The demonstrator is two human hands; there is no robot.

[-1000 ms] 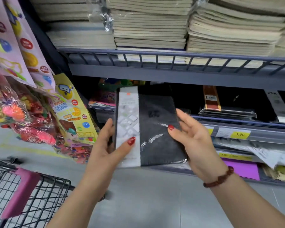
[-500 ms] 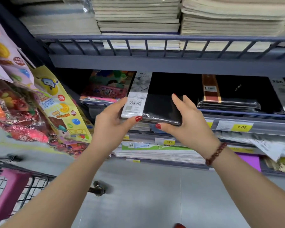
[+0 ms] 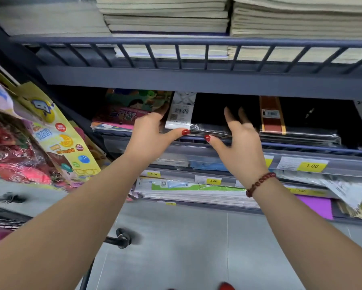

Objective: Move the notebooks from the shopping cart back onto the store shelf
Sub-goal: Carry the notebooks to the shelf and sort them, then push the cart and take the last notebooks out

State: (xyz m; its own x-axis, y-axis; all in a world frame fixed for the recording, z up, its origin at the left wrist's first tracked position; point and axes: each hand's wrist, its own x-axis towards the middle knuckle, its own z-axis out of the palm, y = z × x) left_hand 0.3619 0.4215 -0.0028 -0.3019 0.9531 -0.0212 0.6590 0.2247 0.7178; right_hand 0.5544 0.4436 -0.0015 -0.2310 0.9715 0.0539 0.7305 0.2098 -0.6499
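While the black notebook (image 3: 209,111) lies flat on a stack of the same on the middle store shelf (image 3: 301,146), both hands are on it. The left hand (image 3: 149,130) grips its left edge by the white barcode band (image 3: 181,110), thumb at the front edge. The right hand (image 3: 240,143) is open, with straight fingers on the cover and its thumb against the front edge. Children's books (image 3: 130,109) lie just to the left. The shopping cart (image 3: 6,218) stands at lower left.
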